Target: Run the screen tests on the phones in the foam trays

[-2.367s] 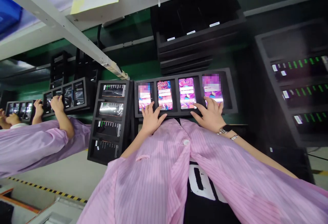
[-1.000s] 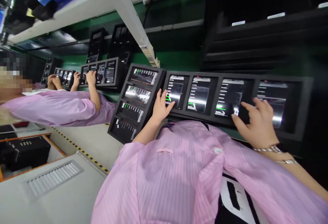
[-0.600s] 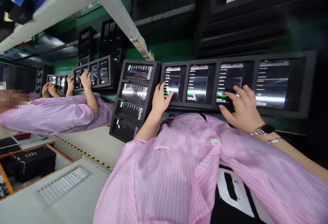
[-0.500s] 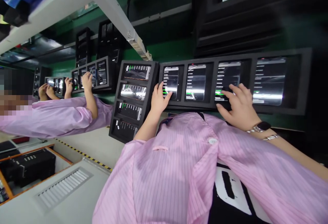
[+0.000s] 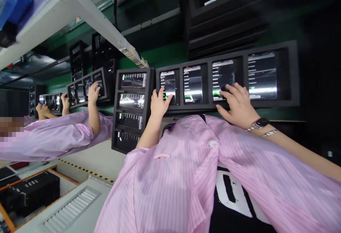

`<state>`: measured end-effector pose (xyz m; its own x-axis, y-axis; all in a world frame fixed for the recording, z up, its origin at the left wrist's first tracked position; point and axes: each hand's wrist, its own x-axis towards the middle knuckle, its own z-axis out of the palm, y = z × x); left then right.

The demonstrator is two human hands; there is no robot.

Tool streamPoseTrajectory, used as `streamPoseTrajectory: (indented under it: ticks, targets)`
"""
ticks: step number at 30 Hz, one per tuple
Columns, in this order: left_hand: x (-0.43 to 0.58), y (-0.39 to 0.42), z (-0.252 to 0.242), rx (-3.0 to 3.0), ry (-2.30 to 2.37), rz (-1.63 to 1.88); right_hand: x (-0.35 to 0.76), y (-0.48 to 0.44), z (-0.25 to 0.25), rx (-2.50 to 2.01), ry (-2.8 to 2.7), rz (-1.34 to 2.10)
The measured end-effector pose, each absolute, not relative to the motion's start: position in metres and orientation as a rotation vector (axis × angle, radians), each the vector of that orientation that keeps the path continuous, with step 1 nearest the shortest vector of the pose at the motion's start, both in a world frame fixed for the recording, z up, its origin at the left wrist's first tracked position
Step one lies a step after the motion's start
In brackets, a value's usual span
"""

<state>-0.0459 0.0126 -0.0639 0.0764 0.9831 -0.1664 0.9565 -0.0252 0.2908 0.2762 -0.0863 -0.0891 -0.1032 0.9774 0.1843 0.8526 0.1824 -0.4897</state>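
A black tray [image 5: 294, 73] in front of me holds several smartphones in separate compartments, their screens lit with lists of text. My left hand [image 5: 159, 105] lies with thumb and fingers spread over the lower part of the leftmost phone [image 5: 168, 80] and the tray's edge. Over the third phone [image 5: 223, 71] is my right hand [image 5: 238, 104], fingers apart, fingertips at the lower screen beside a green row. Whether they touch the glass I cannot tell. Between these two lies another phone [image 5: 193, 83]; the rightmost phone [image 5: 262, 74] is beyond my right hand. Neither hand grips anything.
A second black tray [image 5: 115, 119] of lit phones stands crosswise on my left. Farther left, a co-worker's hand [image 5: 93, 92] is over another phone tray [image 5: 106, 83]. Stacked black trays [image 5: 226, 30] rise behind mine. A white metal post [image 5: 106, 26] slants down at the back.
The view has shifted, so my tray and hands appear farther left. Both hands stay over the same phones, with the right fingers slightly moved. The rightmost screen's green row no longer shows.
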Motion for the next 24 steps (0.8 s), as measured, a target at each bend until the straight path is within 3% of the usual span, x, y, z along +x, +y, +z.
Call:
streamPoseTrajectory:
  ticks: [8,19,24]
  targets:
    - [0.014,0.01,-0.063,2.483,1.614,0.308,0.274,-0.068,-0.086,-1.725,-2.056,0.427]
    - [0.024,0.02,-0.071,2.442,1.645,0.347,0.277,-0.044,-0.084,-1.815,-2.068,0.417]
    - [0.023,0.022,-0.072,2.416,1.636,0.38,0.318,-0.057,-0.089,-2.066,-1.818,0.27]
